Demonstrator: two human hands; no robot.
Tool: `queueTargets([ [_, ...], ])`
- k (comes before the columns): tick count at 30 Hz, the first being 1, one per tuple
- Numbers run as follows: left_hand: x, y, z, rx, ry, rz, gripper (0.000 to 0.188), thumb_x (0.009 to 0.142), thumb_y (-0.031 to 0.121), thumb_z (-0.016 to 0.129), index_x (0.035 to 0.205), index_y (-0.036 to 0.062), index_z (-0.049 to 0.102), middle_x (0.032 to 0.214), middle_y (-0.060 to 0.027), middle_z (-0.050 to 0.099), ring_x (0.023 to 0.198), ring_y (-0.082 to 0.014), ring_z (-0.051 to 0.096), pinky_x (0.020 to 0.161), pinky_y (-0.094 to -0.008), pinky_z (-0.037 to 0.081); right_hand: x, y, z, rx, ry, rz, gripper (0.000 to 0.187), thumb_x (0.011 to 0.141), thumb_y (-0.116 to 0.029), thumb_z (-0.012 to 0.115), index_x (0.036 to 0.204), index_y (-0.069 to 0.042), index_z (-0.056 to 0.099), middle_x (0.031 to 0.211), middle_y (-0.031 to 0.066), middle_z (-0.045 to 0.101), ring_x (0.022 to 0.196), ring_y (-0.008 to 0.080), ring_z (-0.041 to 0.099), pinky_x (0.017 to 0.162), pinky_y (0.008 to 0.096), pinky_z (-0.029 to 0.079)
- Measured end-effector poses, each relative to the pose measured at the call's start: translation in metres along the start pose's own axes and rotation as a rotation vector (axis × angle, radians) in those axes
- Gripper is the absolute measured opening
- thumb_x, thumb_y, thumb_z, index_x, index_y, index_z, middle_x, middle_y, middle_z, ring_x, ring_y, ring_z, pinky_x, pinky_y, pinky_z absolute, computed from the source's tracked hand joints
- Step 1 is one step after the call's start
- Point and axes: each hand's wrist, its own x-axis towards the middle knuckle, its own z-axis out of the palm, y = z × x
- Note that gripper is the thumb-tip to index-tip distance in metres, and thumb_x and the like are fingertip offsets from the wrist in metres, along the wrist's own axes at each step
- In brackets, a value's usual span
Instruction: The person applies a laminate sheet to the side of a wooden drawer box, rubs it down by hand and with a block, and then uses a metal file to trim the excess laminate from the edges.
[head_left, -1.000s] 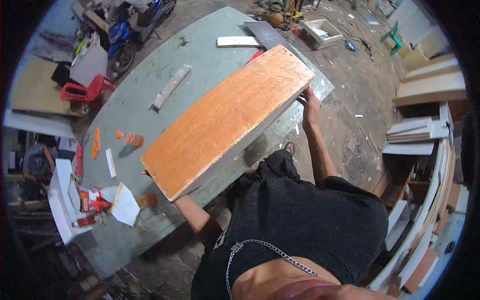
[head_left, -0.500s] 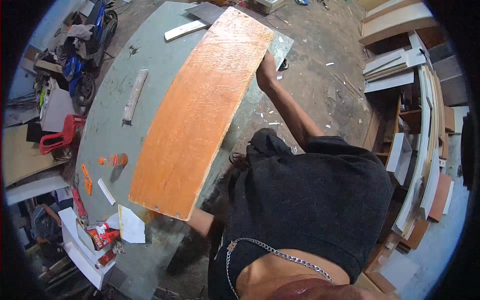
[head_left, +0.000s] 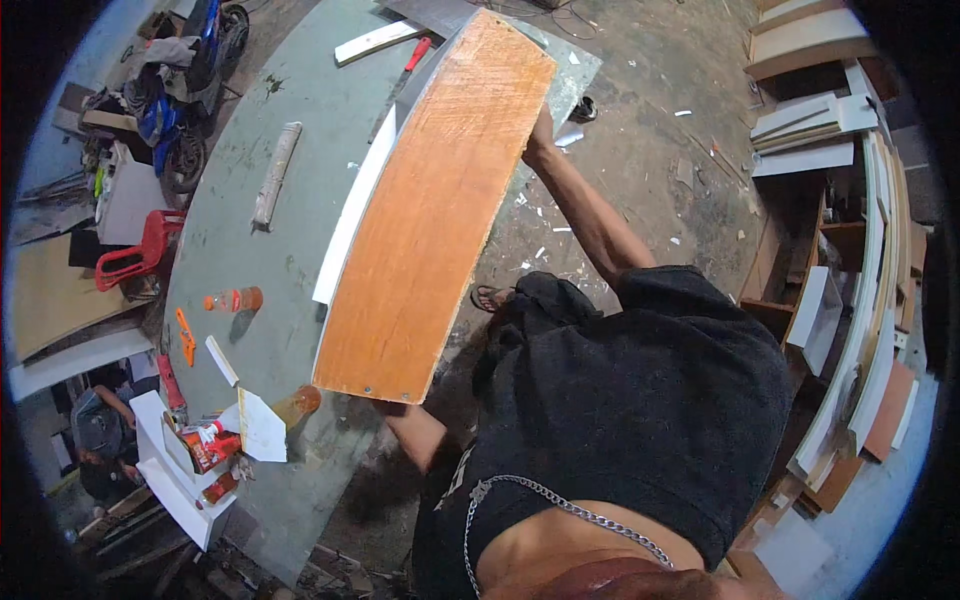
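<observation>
A long orange-brown wooden board, with screws at its near end, is held up over the green table. My right hand grips its far right edge, the fingers hidden behind it. At the near end my left hand holds it from below, and most of that hand is covered by the board. Along the board's left side shows a long white panel; whether the two are joined I cannot tell. Just past the board's far left edge lies a red-handled tool.
On the green table lie a wrapped tube, a bottle of orange liquid, an orange cutter and a white strip. An amber container stands beside the board's near end. Shelving lines the right; another person sits lower left.
The board has shifted right and tipped, its near end moving away from me. The white panel on its left, the red-handled tool and the amber container have come into sight. Both hands keep their hold.
</observation>
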Motion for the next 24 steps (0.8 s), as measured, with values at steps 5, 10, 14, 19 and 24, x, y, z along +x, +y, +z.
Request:
queueTargets([
  [5, -0.009, 0.006, 0.014, 0.063, -0.069, 0.135, 0.025, 0.085, 0.028, 0.06, 0.077, 0.0074, 0.047, 0.075, -0.0058, 0.05, 0.062, -0.0172, 0.05, 0.056, -0.034, 0.037, -0.006, 0.003, -0.016, -0.137, -0.013, 0.085, 0.039, 0.098, -0.028, 0.045, 0.123, 0.001, 0.055, 0.116, 0.0094, 0.06, 0.102, 0.017, 0.059, 0.088, 0.0311, 0.046],
  [10, -0.017, 0.013, 0.045, 0.085, -0.154, 0.331, 0.026, 0.084, 0.026, 0.062, 0.073, 0.0079, 0.046, 0.071, -0.0051, 0.049, 0.059, -0.0167, 0.049, 0.053, -0.0332, 0.036, -0.033, -0.006, -0.061, -0.018, -0.115, 0.186, 0.057, 0.099, -0.043, 0.039, 0.14, -0.003, 0.039, 0.14, 0.0125, 0.046, 0.122, 0.0233, 0.049, 0.099, 0.0365, 0.04],
  [14, -0.016, 0.023, 0.039, 0.169, -0.166, 0.504, 0.028, 0.083, 0.025, 0.064, 0.069, 0.0084, 0.046, 0.067, -0.0046, 0.048, 0.056, -0.0164, 0.048, 0.05, -0.0326, 0.036, -0.119, -0.026, -0.072, 0.224, -0.22, 0.445, 0.074, 0.095, -0.06, 0.035, 0.145, -0.006, 0.03, 0.138, 0.0163, 0.046, 0.122, 0.0299, 0.049, 0.103, 0.0445, 0.04],
  [19, -0.029, 0.016, 0.038, 0.253, -0.225, 0.657, 0.031, 0.081, 0.023, 0.065, 0.064, 0.0089, 0.045, 0.063, -0.0039, 0.047, 0.052, -0.0159, 0.047, 0.047, -0.0319, 0.035, -0.219, -0.039, -0.097, 0.498, -0.242, 0.645, 0.081, 0.089, -0.066, 0.045, 0.14, -0.004, 0.034, 0.106, 0.0112, 0.057, 0.103, 0.0247, 0.058, 0.099, 0.0474, 0.045],
  [24, -0.033, 0.023, 0.044, 0.149, -0.27, 0.703, 0.035, 0.081, 0.023, 0.065, 0.058, 0.0086, 0.042, 0.057, -0.0034, 0.043, 0.048, -0.0163, 0.044, 0.046, -0.032, 0.033, -0.264, -0.026, -0.097, 0.449, -0.269, 0.711, 0.068, 0.086, -0.052, 0.062, 0.137, -0.013, 0.039, 0.106, 0.0054, 0.058, 0.091, 0.0197, 0.058, 0.094, 0.0452, 0.046],
])
